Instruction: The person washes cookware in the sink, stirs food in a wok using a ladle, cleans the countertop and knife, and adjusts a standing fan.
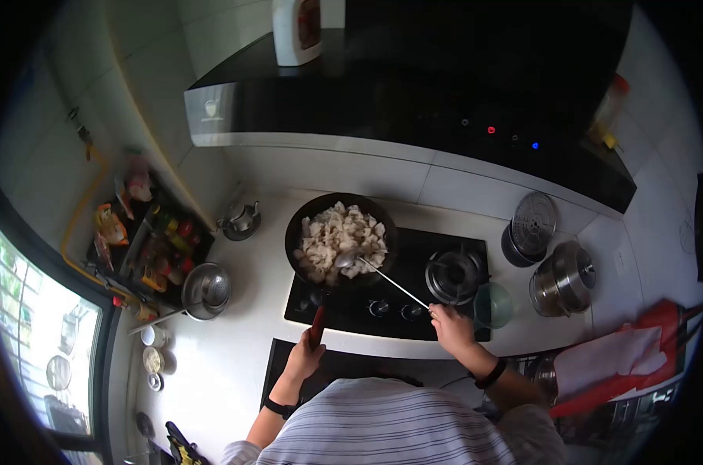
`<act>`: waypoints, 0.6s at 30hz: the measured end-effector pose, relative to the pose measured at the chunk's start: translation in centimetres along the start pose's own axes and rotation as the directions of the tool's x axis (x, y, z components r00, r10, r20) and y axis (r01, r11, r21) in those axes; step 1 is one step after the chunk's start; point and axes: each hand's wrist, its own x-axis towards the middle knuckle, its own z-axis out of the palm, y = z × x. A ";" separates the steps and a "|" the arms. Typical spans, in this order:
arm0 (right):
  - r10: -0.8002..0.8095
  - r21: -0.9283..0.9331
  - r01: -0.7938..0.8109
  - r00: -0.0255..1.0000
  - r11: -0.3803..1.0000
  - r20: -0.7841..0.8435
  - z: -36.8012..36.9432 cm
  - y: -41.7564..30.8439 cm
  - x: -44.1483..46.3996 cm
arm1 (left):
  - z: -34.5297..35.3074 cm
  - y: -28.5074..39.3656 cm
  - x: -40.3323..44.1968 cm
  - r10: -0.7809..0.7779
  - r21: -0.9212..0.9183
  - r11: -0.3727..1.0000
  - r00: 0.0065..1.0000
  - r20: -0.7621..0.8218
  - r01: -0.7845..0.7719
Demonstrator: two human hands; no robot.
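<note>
A black wok (pixel 292 231) full of pale, chunky food (pixel 340 236) stands on the left side of the black gas stove (pixel 413 329). My left hand (pixel 305 358) is closed around the wok's reddish-brown handle (pixel 318 325). In my right hand (pixel 452 329) is the end of a long metal ladle (pixel 398 285), whose bowl rests among the pieces near the wok's front. The free burner (pixel 453 273) is to the right of the wok, beyond my right hand. Beside that burner is a greenish translucent bowl (pixel 493 304).
Metal pots (pixel 562 280) and a steamer plate (pixel 534 221) stand right of the stove. A strainer over a bowl (pixel 206 292), small jars (pixel 154 359) and a condiment rack (pixel 165 248) are at left. The range hood (pixel 413 101) overhangs the stove.
</note>
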 end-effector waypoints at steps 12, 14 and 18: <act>0.416 0.411 -0.416 0.904 0.811 0.094 6.7 -2.0 5.6 | 1.0 -2.7 1.8 0.017 -0.113 0.993 1.000 -0.020 -0.019; 0.378 0.608 -0.267 0.924 0.748 -0.060 12.8 -1.8 5.9 | 1.1 -2.8 2.1 0.015 -0.111 0.994 1.000 -0.012 -0.016; 0.214 0.691 -0.663 0.659 -0.287 0.721 7.7 -5.0 7.3 | 1.1 -1.9 1.1 0.018 -0.123 0.992 0.999 -0.039 -0.023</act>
